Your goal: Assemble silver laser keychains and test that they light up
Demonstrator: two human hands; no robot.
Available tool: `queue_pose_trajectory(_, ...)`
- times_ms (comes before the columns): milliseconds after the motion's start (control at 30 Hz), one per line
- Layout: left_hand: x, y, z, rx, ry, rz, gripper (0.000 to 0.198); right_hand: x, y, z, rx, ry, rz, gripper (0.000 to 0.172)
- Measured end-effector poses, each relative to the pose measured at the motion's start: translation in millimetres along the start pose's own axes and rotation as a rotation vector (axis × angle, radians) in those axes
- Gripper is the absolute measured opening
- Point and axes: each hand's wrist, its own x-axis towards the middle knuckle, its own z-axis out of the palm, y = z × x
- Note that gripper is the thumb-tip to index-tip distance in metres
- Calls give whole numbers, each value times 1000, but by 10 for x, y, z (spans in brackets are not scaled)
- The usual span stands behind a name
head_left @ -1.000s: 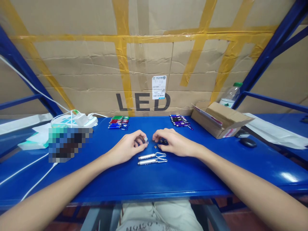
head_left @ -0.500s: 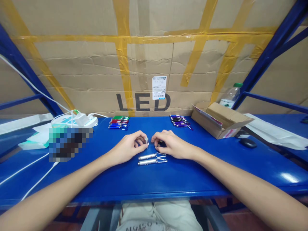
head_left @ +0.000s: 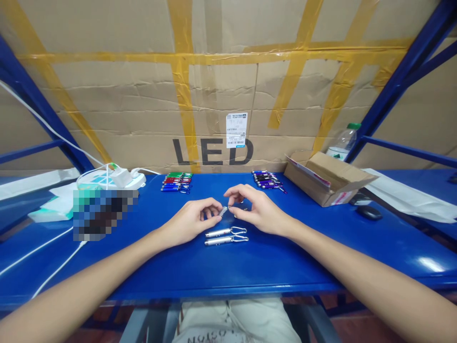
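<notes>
Pinched between the thumb and fingers of my left hand (head_left: 198, 216) is a small silver penlight (head_left: 223, 211), tilted and partly covered by the fingertips. My right hand (head_left: 255, 209) is just to its right, the index finger raised away from the thumb. The right thumb tip is close to the penlight's upper end; whether they touch I cannot tell. Small pieces under the right palm are mostly hidden. Nearer me lie two silver keychain penlights (head_left: 218, 241) side by side, their carabiner clips pointing right.
Green, red and blue penlights (head_left: 176, 181) lie in rows at the back left, purple and black penlights (head_left: 267, 183) at the back right. An open cardboard box (head_left: 330, 178), a black mouse (head_left: 369, 212) and a bottle (head_left: 344, 143) are right; a power strip (head_left: 134, 181) with cables is left.
My right hand has lifted slightly and its index finger has spread from the thumb. The penlight in my left hand has tilted to the right and shows more.
</notes>
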Motion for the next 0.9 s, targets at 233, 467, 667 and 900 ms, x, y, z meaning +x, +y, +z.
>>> queue_pose_trajectory(233,-8,48,-1,-29,-15,15,24,-18,-54,11,22,-29,-1,26)
queue_pose_trajectory(467,-19,27,10,-58,-27,24,25,-19,-81,12,31,-14,-8,24)
queue_pose_trajectory(667,-21,30,10,-59,-13,22,25,-20,-93,14,34,-6,-10,24)
queue_pose_trajectory(900,-20,30,7,-58,-5,28,25,-22,-93,9,7,-5,-27,24)
